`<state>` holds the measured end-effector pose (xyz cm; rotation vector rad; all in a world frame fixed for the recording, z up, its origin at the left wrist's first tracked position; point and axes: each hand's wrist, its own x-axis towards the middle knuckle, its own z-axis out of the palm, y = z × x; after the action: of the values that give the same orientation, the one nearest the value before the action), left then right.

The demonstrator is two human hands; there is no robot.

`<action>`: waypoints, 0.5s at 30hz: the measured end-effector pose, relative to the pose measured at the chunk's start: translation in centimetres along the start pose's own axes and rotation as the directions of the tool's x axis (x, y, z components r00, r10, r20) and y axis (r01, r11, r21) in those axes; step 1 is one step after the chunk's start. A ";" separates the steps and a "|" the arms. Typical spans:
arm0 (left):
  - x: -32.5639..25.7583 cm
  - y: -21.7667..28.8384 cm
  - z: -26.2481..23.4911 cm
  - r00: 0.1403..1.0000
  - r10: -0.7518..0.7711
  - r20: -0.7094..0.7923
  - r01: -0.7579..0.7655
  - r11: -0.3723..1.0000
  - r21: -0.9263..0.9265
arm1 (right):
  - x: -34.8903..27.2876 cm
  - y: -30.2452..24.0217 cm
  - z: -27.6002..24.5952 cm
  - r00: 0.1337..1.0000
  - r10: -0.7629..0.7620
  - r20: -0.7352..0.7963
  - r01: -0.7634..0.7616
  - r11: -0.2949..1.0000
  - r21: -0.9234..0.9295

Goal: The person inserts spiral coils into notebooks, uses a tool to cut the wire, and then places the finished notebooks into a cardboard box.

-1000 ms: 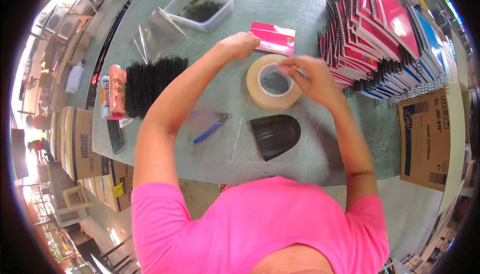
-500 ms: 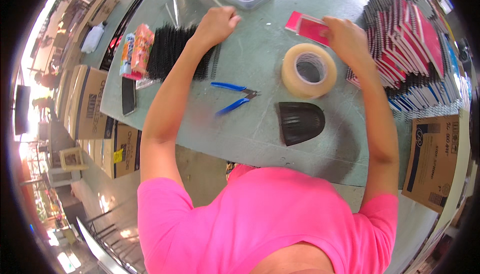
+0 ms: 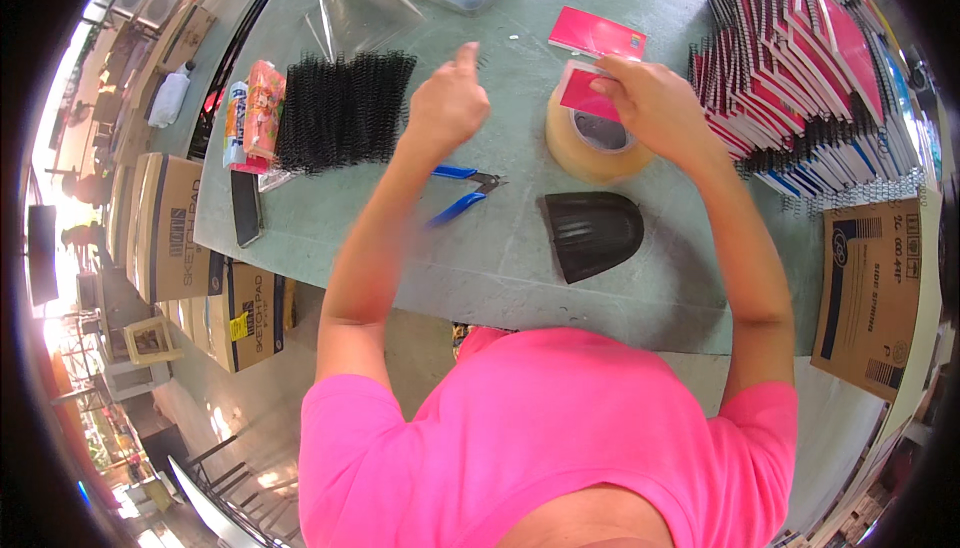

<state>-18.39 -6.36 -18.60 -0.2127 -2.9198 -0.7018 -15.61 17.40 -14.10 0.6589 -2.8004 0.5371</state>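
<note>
Over at the left, dark lettering marks the upper carton and the yellow-labelled lower carton; print and symbols stand on the right-hand carton, lettering on the blue-and-white packet, a tiny multicoloured emblem on the pink booklet.

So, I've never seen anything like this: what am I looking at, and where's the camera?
There's no machine working here, just a person's bare hands. A camera worn on the head looks down; its wide lens bends straight edges. The right hand holds a small pink card over a roll of tape. The left hand is near some black coils; I can't tell whether it holds anything. Also on the table: blue-handled cutters, a pink booklet, a clear box and piled notebooks.
</note>
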 end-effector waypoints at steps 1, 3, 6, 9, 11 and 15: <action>-1.0 2.1 -0.1 0.989 0.094 0.112 -0.094 0.996 -0.008 | 0.1 -0.3 0.4 1.000 0.011 0.015 -0.010 0.999 -0.035; -2.7 5.2 0.1 0.910 0.270 0.316 -0.267 0.962 -0.052 | 0.3 -0.3 0.6 0.999 0.023 0.037 -0.020 0.997 -0.077; -2.6 5.3 0.0 0.938 0.327 0.118 -0.291 0.925 -0.246 | 0.6 0.1 0.7 0.998 0.026 0.052 -0.022 0.997 -0.070; -2.2 5.3 -2.2 0.977 0.062 0.205 0.000 0.958 -0.287 | 0.5 0.0 0.7 0.998 0.006 0.060 -0.004 0.999 -0.042; -3.1 5.2 -0.5 0.954 0.239 0.184 -0.182 0.942 -0.280 | 0.7 -1.1 0.8 0.995 -0.003 0.098 0.010 0.998 -0.069; -2.0 3.9 -1.7 0.946 0.161 0.281 0.025 0.829 -0.559 | 0.5 -1.4 1.1 0.995 0.019 0.100 -0.010 0.996 -0.085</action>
<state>-15.59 -3.93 -15.75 -0.5312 -2.8753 -1.6406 -15.55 15.65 -14.55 0.6669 -2.9057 0.3961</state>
